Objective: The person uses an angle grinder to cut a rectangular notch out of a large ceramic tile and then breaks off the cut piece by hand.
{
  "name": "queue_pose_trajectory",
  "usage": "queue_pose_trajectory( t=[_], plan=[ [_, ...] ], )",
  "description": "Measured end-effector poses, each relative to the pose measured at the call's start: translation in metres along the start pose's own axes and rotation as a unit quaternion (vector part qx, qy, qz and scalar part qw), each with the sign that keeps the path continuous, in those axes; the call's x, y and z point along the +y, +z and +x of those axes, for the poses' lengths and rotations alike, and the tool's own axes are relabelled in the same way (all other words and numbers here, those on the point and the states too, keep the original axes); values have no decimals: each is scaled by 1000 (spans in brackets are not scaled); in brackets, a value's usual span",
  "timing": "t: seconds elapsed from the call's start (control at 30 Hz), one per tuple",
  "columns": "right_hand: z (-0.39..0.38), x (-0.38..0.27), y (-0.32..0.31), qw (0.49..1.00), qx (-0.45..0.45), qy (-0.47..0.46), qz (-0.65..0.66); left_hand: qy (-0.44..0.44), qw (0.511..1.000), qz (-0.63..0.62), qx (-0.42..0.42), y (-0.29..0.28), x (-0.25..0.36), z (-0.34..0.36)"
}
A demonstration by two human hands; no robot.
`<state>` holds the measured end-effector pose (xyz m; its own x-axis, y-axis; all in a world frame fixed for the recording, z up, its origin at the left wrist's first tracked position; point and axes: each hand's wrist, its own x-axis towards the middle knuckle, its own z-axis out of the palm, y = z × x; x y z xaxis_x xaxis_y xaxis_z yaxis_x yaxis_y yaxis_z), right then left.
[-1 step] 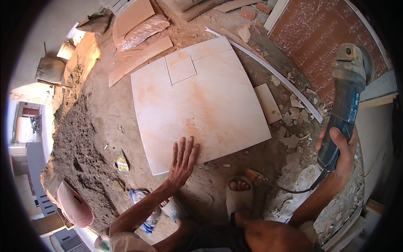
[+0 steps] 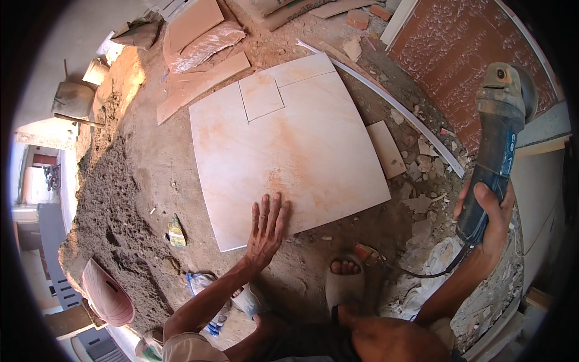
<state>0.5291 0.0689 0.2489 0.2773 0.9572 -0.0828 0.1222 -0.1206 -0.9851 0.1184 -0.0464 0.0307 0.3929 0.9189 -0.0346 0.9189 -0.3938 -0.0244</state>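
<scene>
My left hand (image 2: 268,232) lies flat with fingers stretched on the near edge of a large pale tile (image 2: 325,133). Orange-brown dust smears the tile's surface. Dark lines mark out a small rectangle at its far edge, and another line runs to the far right corner. Off to the right, my right hand (image 2: 494,211) grips the body of a blue and grey angle grinder (image 2: 497,139) held upright, its head and disc at the top, apart from the tile. A black cord (image 2: 434,274) hangs from the grinder's lower end. Whether the disc spins cannot be made out.
A thin white strip (image 2: 398,114) and broken rubble (image 2: 422,163) lie right of the tile. Behind the grinder leans a reddish-brown panel (image 2: 446,66). A sand heap (image 2: 120,205) and pink basin (image 2: 108,295) are on the left. My sandalled feet (image 2: 345,283) stand close to the near edge.
My left hand has slid very slightly forward and to the right on the tile. The right hand and grinder hold nearly the same place.
</scene>
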Motion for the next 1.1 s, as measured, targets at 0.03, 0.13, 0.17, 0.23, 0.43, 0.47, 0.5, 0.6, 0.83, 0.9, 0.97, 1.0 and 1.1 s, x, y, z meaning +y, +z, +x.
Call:
queue_pose_trajectory(
  t=[0.03, 0.13, 0.17, 0.23, 0.43, 0.47, 0.5, 0.6, 0.83, 0.9, 0.97, 1.0, 1.1],
  plan=[
    [0, 1, 4, 1000, 0, 4, 15, -20, 1000, -3, 15, 2, 6, 8],
    [-1, -3, 5, 999, -10, 15, 31, 8, 986, 165, 0, 0, 16, 15],
    [-1, -4, 3, 999, -22, 21, 31, 18, 979, 201, 12, 0, 16, 13],
    [-3, -5, 4, 999, -37, 25, 27, 30, 961, 275, 0, -2, 17, 11],
    [-13, -3, 10, 998, -49, 23, 33, 36, 946, 321, -19, -13, 34, 0],
    [-15, -4, 9, 998, -52, 24, 36, 39, 943, 330, -24, -15, 41, -2],
    [-17, -4, 7, 997, -55, 25, 39, 41, 946, 321, -23, -17, 46, -7],
    [-21, -2, 3, 998, -51, 25, 34, 52, 955, 290, -30, -21, 60, -14],
    [-17, 1, -5, 996, -36, 24, 78, 55, 962, 264, -37, -36, 73, -23],
    [-18, -1, -6, 997, -26, 21, 69, 63, 964, 255, -42, -49, 75, -19],
    [-18, -3, -5, 997, -29, 24, 67, 75, 961, 261, -53, -69, 73, -14],
    [-18, -4, -5, 997, -29, 26, 65, 82, 959, 264, -58, -76, 74, -11],
    [-19, 4, -2, 997, -27, 21, 72, 78, 962, 252, -65, -88, 74, -8]
  ],
)
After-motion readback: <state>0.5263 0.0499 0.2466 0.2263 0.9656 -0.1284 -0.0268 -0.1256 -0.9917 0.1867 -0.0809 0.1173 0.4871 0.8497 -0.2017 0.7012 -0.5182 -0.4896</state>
